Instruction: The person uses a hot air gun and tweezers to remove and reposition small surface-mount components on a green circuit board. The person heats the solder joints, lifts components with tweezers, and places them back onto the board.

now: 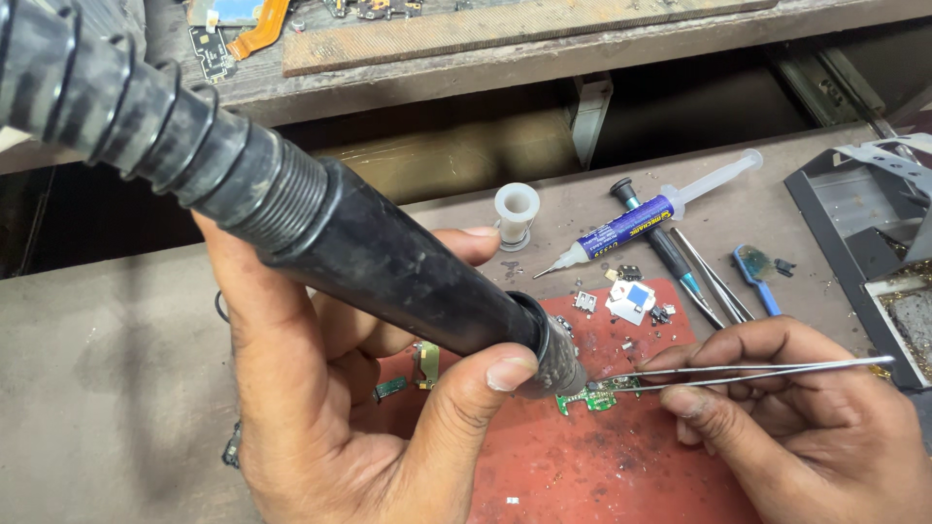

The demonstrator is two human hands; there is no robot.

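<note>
My left hand [340, 388] is wrapped around the thick black hot-air wand with its ribbed hose [291, 209], thumb pressed near the metal nozzle, which points down at the small green circuit board [594, 396] lying on the red work mat [602, 466]. My right hand [806, 417] pinches a pair of slim silver tweezers [748, 371] closed, their tips resting on the board just beside the nozzle; whether they grip a part there I cannot tell, it is too small.

To do this well, I judge that I should keep the nozzle close above the board without touching it, hold the wand steady with the thumb as a brace, and keep the tweezers light so the board does not slide on the mat. The heel of my right hand sits on the mat, which helps.

Behind the board lie a blue-labelled syringe with a clear barrel [641, 223], a white plastic spool [516, 213], a black-handled tool [660, 247], a blue-handled pick [762, 277], and small loose components [631, 301], all well apart from the nozzle.
</note>
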